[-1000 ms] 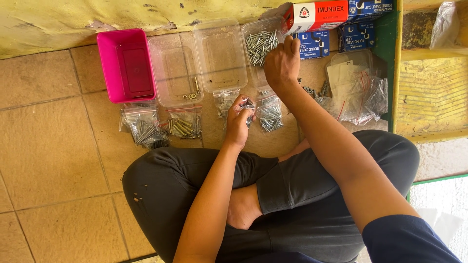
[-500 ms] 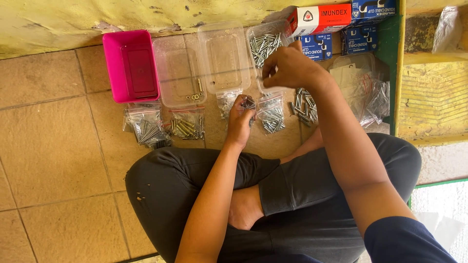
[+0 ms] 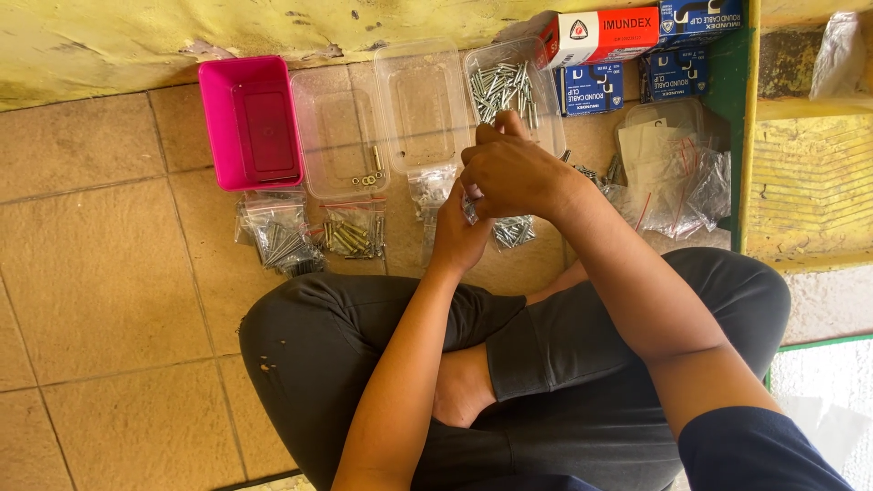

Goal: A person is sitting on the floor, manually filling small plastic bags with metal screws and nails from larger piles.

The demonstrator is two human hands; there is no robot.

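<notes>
Both hands meet over a crinkled clear bag of metal screws (image 3: 511,229) on the tiled floor (image 3: 100,273) — left hand (image 3: 457,236) and right hand (image 3: 514,171) pinch it; rigid clear tub (image 3: 523,86) at twelve o'clock.

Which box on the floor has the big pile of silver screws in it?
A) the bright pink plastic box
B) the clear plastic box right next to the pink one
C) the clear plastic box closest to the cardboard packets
C: the clear plastic box beside the cardboard packets holds the heap of silver screws.
</notes>
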